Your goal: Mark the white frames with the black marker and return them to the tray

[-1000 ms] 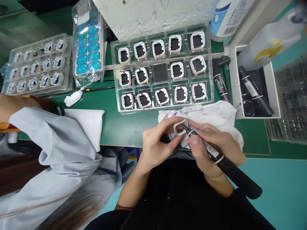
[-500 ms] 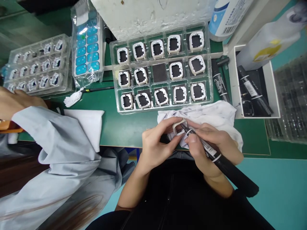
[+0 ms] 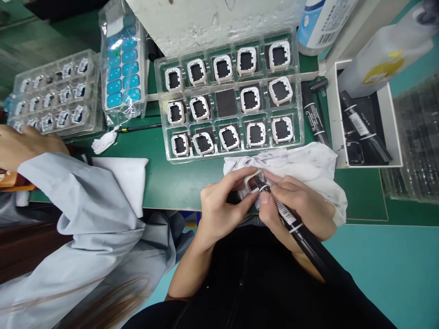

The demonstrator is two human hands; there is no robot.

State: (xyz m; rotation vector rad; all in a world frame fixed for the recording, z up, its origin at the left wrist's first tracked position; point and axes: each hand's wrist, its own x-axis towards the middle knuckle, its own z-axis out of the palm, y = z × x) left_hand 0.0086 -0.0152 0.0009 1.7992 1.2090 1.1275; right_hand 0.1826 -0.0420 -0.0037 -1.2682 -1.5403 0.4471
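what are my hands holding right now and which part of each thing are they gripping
Left hand pinches a white square frame by its outer rim. Right hand holds a black marker on the barrel near its tip.

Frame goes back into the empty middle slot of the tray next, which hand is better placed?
Left, likely. The left hand already pinches the white frame, while the right hand is busy gripping the black marker. The clear tray lies just ahead.
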